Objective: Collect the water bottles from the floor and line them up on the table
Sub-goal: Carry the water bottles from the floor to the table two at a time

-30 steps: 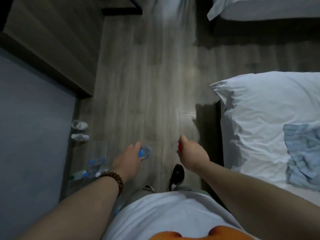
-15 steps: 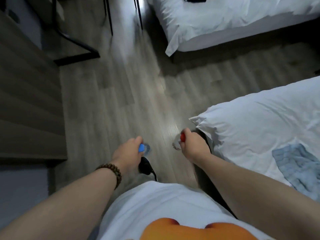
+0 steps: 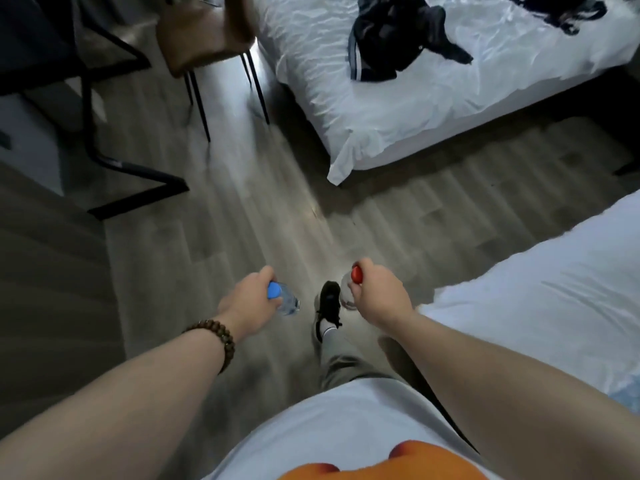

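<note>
My left hand (image 3: 247, 304) grips a clear water bottle with a blue cap (image 3: 282, 299) by its neck, the body hanging down over the wooden floor. My right hand (image 3: 379, 294) grips a second clear bottle with a red cap (image 3: 351, 285) the same way. Both hands are held out in front of my waist, about a foot-width apart. A dark table (image 3: 31, 46) with black metal legs stands at the far left; its top is mostly out of frame. No bottles on the floor are in view.
A brown chair (image 3: 204, 32) on thin black legs stands beside the table. A white bed (image 3: 433, 84) with dark clothes on it lies ahead on the right. Another white bed (image 3: 554, 306) is close on my right. My black shoe (image 3: 327, 304) steps forward between the hands.
I have turned and walked away from the bottles by the wall; they have left the view. The table, chair and far bed have come into view. Both hands still hold their bottles.
</note>
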`<state>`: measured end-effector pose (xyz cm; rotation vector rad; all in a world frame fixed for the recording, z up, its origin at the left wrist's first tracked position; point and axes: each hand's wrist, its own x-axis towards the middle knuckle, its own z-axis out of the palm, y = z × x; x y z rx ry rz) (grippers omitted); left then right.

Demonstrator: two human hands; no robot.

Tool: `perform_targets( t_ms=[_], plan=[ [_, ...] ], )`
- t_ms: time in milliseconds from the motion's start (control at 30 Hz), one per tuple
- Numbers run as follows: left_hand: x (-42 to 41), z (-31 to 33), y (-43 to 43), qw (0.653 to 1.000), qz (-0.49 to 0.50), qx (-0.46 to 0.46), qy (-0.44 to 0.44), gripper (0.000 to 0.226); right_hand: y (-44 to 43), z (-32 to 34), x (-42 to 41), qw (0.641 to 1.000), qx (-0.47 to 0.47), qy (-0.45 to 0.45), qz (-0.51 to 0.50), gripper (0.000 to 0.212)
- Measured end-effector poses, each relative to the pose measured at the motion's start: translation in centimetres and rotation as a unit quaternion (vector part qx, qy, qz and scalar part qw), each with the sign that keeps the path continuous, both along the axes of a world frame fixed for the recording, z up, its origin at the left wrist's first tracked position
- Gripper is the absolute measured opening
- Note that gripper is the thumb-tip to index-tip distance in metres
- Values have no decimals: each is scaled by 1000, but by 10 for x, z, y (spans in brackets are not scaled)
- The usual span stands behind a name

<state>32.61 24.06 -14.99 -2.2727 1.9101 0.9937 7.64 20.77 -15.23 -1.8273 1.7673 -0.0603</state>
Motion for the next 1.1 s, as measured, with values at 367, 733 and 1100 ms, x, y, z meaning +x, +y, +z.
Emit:
perform_targets(
  t_ms=[367,733,1100],
  plan=[
    [98,23,-172,986,165,-29,27,23,-243,-6,101,984,17,-1,176,16],
    [190,56,-336,974,191,-101,59,22,-447,41,211,976,-41,-65,204,27],
    [322,115,-531,981,85,-169,53,16,-625,122,342,959,-117,-101,237,26]
  ],
)
